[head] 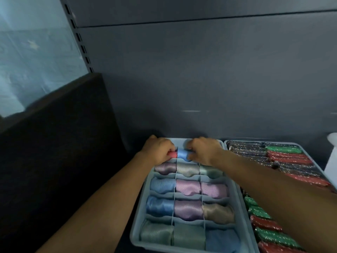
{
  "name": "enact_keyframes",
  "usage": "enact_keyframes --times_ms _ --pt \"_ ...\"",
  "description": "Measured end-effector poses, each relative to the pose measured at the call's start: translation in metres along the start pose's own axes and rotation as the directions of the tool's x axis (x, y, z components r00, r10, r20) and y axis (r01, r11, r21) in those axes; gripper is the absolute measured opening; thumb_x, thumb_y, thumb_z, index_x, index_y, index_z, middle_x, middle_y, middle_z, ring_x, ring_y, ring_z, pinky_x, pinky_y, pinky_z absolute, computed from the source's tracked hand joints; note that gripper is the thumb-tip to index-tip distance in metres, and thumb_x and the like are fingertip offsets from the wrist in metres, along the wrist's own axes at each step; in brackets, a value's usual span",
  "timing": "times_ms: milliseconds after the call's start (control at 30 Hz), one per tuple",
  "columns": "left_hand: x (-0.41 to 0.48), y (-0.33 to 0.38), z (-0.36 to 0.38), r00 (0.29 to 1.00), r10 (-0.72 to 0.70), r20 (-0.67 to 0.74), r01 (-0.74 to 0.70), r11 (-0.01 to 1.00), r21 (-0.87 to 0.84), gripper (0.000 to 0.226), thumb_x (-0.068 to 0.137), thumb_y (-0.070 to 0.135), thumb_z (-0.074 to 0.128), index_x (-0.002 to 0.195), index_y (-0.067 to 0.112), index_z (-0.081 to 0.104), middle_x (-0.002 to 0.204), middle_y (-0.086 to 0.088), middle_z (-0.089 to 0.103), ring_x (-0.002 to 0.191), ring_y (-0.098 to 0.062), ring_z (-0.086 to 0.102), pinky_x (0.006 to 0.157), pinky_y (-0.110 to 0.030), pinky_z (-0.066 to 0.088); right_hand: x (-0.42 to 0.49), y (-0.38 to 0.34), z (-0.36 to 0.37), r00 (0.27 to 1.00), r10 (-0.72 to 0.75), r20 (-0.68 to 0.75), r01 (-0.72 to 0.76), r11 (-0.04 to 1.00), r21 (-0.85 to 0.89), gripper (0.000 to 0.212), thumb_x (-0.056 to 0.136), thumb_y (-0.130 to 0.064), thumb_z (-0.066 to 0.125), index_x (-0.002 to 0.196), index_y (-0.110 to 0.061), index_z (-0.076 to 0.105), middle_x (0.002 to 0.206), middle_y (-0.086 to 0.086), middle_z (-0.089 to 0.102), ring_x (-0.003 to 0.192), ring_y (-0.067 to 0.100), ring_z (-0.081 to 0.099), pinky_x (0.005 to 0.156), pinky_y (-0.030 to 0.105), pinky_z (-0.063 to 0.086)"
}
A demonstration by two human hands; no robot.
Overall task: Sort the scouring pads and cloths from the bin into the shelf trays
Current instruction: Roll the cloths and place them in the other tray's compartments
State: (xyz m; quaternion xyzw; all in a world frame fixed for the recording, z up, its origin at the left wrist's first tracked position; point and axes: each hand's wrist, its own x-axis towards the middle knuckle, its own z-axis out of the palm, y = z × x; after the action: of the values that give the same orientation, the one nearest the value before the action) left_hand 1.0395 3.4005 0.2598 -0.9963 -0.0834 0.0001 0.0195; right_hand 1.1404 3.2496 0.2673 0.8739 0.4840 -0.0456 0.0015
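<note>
A pale blue divided tray (135, 232) on the shelf holds rolled cloths in blue, lilac, green and beige, one per compartment. Both hands reach into its back row. My left hand (157, 151) is closed on a red rolled cloth (172, 154) in the back left compartment. My right hand (204, 150) grips a blue rolled cloth (182, 154) in the back middle compartment. The back right compartment is hidden under my right hand. A second tray (226, 143) to the right holds sparkly scouring pads (284, 157) in red, green and silver.
The grey back panel of the shelf (200, 79) rises right behind the trays. A dark panel (60, 143) stands to the left of the divided tray. A white object (331, 154) sits at the far right edge. My right forearm crosses over the scouring pad tray.
</note>
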Motion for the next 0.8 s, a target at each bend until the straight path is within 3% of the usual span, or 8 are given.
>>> enact_keyframes --times_ms 167,267,433,533,600,700,800 --pt "0.006 0.000 0.000 0.998 0.006 0.066 -0.013 0.994 0.111 0.023 0.092 0.028 0.054 0.111 0.021 0.067 0.115 0.002 0.065 0.113 -0.019 0.057 0.094 -0.035 0.029 0.012 -0.010 0.004 0.999 -0.041 -0.012 0.040 0.996 -0.084 0.028 0.088 -0.039 0.056 0.115 -0.035 0.062 0.116 -0.003 0.065 0.106 0.024 0.062 0.075 0.029 0.039" --pt "0.004 -0.005 0.006 1.000 0.030 0.010 -0.031 0.993 0.116 0.023 0.091 0.030 0.055 0.109 0.022 0.066 0.111 0.002 0.065 0.110 -0.019 0.057 0.092 -0.035 0.028 0.014 -0.009 0.005 0.998 -0.050 -0.033 0.046 0.993 -0.107 0.027 0.089 -0.038 0.054 0.115 -0.034 0.062 0.111 -0.002 0.067 0.102 0.024 0.063 0.072 0.028 0.038" --pt "-0.001 -0.007 0.001 1.000 -0.004 -0.023 0.002 0.998 -0.069 0.019 0.090 0.027 0.057 0.105 0.028 0.069 0.107 0.008 0.069 0.102 -0.013 0.059 0.099 -0.032 0.027 0.010 -0.008 0.009 1.000 -0.021 0.000 0.021 1.000 -0.003 0.024 0.090 -0.041 0.052 0.111 -0.031 0.059 0.110 -0.001 0.065 0.105 0.024 0.060 0.073 0.031 0.038" --pt "-0.015 -0.012 -0.005 0.992 -0.053 -0.115 0.034 0.986 -0.166 0.026 0.089 0.024 0.060 0.113 0.032 0.068 0.118 0.012 0.067 0.113 -0.009 0.058 0.103 -0.030 0.024 -0.004 0.003 0.001 0.998 -0.009 -0.068 0.013 0.998 0.056 0.028 0.089 -0.043 0.054 0.116 -0.035 0.058 0.116 -0.004 0.066 0.108 0.025 0.061 0.081 0.034 0.046" --pt "-0.032 -0.013 -0.009 0.983 -0.073 -0.171 0.034 0.974 -0.222 0.020 0.087 0.027 0.065 0.105 0.031 0.072 0.108 0.013 0.071 0.106 -0.009 0.062 0.101 -0.031 0.032 -0.019 0.007 -0.004 0.996 -0.019 -0.085 0.029 0.992 0.127 0.032 0.089 -0.046 0.055 0.121 -0.040 0.058 0.115 -0.009 0.067 0.109 0.019 0.062 0.086 0.033 0.047" --pt "-0.057 -0.005 -0.015 0.995 -0.058 -0.084 0.033 0.961 -0.275 0.013 0.077 0.036 0.075 0.089 0.031 0.075 0.087 0.014 0.074 0.086 -0.004 0.065 0.096 -0.029 0.038 -0.041 0.002 -0.009 0.994 -0.108 -0.021 0.110 0.972 0.208 0.026 0.087 -0.046 0.062 0.111 -0.037 0.066 0.099 -0.015 0.067 0.091 0.005 0.057 0.085 0.029 0.048" --pt "-0.075 0.003 -0.019 0.999 -0.041 -0.035 0.029 0.958 -0.286 0.016 0.073 0.036 0.079 0.088 0.031 0.077 0.086 0.015 0.074 0.084 -0.001 0.065 0.095 -0.027 0.039 -0.062 -0.015 -0.008 0.978 -0.208 -0.020 0.205 0.940 0.272 0.018 0.086 -0.045 0.063 0.096 -0.031 0.070 0.084 -0.015 0.065 0.079 0.003 0.056 0.077 0.029 0.050"
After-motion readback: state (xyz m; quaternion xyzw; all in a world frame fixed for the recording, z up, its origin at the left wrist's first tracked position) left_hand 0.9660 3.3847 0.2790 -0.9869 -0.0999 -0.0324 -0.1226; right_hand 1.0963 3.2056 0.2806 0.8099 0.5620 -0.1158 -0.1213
